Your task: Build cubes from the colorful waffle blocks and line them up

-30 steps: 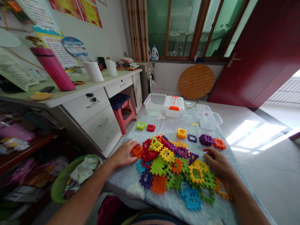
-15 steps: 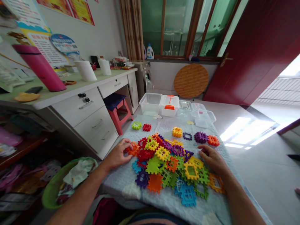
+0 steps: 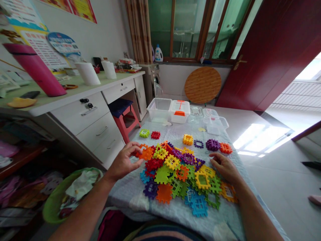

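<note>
A heap of flat, toothed plastic tiles (image 3: pixel 180 174) in many colours lies on a pale blue quilted cloth (image 3: pixel 173 214). My left hand (image 3: pixel 124 162) is at the heap's left edge, raised a little, its fingers pinched on an orange tile (image 3: pixel 145 153). My right hand (image 3: pixel 224 167) rests palm down on the heap's right side, fingers stretched over yellow and green tiles. Beyond the heap lie single tiles: a green one (image 3: pixel 144 133), a red one (image 3: pixel 155 135), a yellow one (image 3: pixel 188 139), a purple frame (image 3: pixel 198 144), a purple stack (image 3: pixel 212 144) and an orange one (image 3: pixel 225 148).
Clear plastic boxes (image 3: pixel 160 109), one with an orange latch (image 3: pixel 179 112), stand at the cloth's far edge. A white desk with drawers (image 3: pixel 87 113) and a pink flask (image 3: pixel 35 70) is on the left, a red stool (image 3: pixel 124 117) under it. A green basin (image 3: pixel 54 204) sits low left.
My left hand closed its fingers on the orange tile at the heap's left edge and lifted it slightly. My right hand stayed on the heap. The view shifted a little to the right.
</note>
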`<action>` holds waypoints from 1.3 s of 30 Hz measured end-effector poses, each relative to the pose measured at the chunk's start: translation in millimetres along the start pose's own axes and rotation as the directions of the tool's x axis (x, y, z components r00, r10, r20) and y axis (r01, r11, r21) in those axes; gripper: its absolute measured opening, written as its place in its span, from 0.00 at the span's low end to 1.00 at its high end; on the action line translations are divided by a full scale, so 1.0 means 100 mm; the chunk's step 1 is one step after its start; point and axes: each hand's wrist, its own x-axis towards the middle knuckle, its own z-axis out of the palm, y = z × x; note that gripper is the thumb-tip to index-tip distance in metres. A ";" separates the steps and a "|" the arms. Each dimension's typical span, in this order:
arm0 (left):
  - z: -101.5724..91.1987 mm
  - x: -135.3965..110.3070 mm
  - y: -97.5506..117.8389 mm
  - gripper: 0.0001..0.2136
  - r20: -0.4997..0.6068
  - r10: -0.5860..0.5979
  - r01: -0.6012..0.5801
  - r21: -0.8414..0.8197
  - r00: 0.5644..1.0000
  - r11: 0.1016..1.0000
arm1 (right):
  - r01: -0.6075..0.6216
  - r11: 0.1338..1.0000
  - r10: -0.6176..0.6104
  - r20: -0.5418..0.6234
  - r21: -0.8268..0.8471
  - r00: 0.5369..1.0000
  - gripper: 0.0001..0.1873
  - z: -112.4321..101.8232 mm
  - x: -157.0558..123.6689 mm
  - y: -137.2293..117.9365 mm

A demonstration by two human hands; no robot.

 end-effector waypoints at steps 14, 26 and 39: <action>0.78 0.45 0.71 0.06 0.231 0.273 -0.287 0.030 0.934 0.957 | 0.013 0.999 -0.012 -0.019 0.052 1.000 0.16 0.00 -0.02 -0.01; 0.66 0.69 -0.17 0.12 -0.202 0.024 -0.011 0.068 0.979 0.998 | 0.362 0.932 -0.358 0.104 -0.024 0.928 0.11 -0.05 -0.05 -1.08; 0.75 0.54 -0.30 0.18 -0.023 -0.159 0.152 -0.190 0.987 0.970 | 0.366 0.926 -0.335 0.247 -0.092 0.909 0.12 0.38 -0.20 -1.48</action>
